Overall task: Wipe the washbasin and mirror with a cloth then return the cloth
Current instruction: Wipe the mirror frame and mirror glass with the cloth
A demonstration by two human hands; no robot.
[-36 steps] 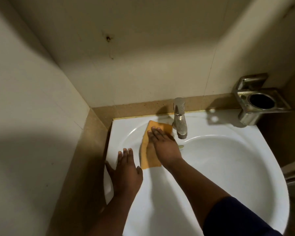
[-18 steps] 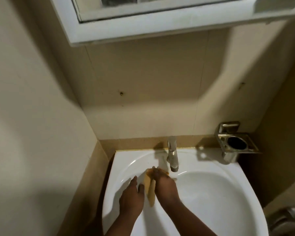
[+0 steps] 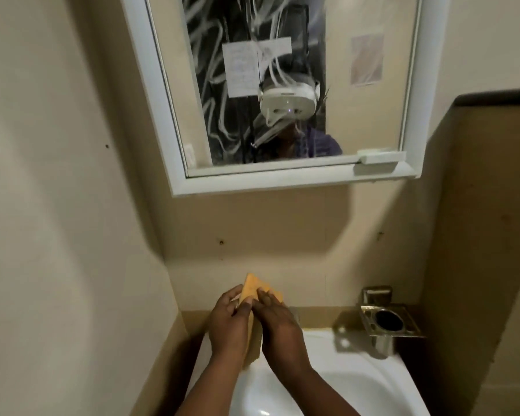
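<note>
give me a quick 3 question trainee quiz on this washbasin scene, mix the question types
1. True or false: the folded orange cloth lies flat on the white ceramic washbasin.
2. Which hands grip the cloth? A) left hand only B) right hand only C) both
3. Fill in: the white-framed mirror glass shows pale ______ across its dark part.

Key:
1. False; it is held up above the basin.
2. C
3. streaks

There are 2 hands, 1 orange cloth [image 3: 254, 291], 1 washbasin [image 3: 357, 382], 1 mirror [image 3: 370, 94] and 1 metal holder [image 3: 389, 324].
</note>
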